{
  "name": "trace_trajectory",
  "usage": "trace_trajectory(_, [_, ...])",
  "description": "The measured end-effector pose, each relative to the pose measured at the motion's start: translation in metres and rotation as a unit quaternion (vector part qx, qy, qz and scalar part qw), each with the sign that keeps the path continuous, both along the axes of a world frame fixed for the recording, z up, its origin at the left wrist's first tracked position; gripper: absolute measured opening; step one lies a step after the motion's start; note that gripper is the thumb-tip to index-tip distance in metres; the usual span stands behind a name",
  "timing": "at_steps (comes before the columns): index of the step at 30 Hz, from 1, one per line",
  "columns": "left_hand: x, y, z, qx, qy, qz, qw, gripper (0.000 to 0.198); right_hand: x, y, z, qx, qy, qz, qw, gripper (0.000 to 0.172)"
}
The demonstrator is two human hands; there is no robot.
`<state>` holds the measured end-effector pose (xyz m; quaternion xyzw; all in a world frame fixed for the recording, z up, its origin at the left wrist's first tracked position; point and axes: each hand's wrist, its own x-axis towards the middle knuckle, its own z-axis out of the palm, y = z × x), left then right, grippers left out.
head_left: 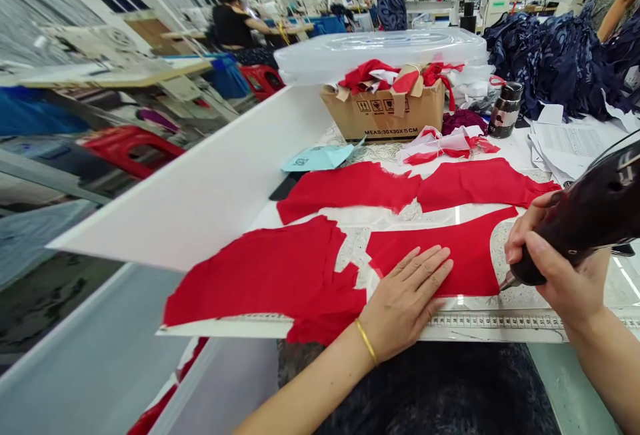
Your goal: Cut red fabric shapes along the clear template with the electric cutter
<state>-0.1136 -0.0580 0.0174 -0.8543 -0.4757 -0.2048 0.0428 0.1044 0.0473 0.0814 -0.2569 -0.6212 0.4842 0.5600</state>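
My left hand [407, 295] lies flat, fingers stretched, on the lower left part of a red fabric piece [465, 258]. My right hand [565, 268] is wrapped round a black handheld tool [595, 205], whose metal tip touches or nearly touches the lower right corner of that piece. To the left of my left hand lies a larger red fabric stack [260, 275], overhanging the table's front edge. Behind are two more red pieces, one at the left [350, 188] and one at the right [480, 181]. A measuring tape [490, 320] runs along the front edge.
At the back stand a cardboard box [390, 115] of red scraps and a dark jar [506, 111]. Papers [575, 148] and dark blue fabric [545, 61] are at the back right. A white panel [200, 188] rises along the left. Other people sit at machines beyond.
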Motion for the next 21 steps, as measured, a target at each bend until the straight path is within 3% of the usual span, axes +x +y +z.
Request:
trace_trajectory(5, [-0.031,-0.031,-0.004,0.036,-0.006,0.045,0.998,0.067,-0.002,-0.001,0.005,-0.003,0.026,0.014,1.000,0.027])
trace_trajectory(8, [-0.040,-0.043,-0.010,0.042,-0.012,0.052,0.998,0.069,-0.010,-0.005,0.004,-0.005,0.028,0.030,0.999,0.028])
trace_trajectory(21, [-0.044,-0.041,-0.023,0.042,-0.073,0.047,0.995,0.057,-0.085,-0.049,0.003,0.016,0.075,0.067,0.995,0.027])
